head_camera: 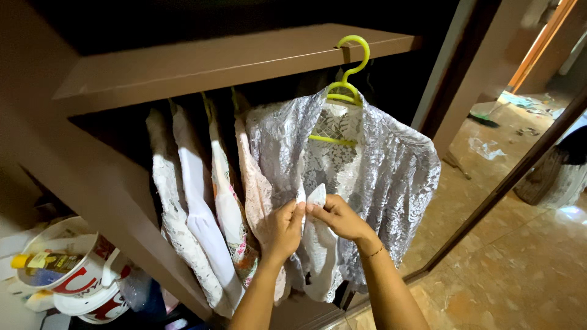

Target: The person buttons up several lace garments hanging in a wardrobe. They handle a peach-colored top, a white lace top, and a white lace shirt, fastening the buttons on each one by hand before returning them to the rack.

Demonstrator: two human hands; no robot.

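Where hung garments (202,201) crowd (left): blouse (367,177).

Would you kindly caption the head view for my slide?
Both hands, left hand and right hand, pinch the front edges of a grey lace blouse on a yellow-green hanger.

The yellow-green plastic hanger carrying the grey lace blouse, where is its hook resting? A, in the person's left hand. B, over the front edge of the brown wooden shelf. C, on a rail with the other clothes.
B: the yellow-green plastic hanger hooks over the brown wooden shelf edge.
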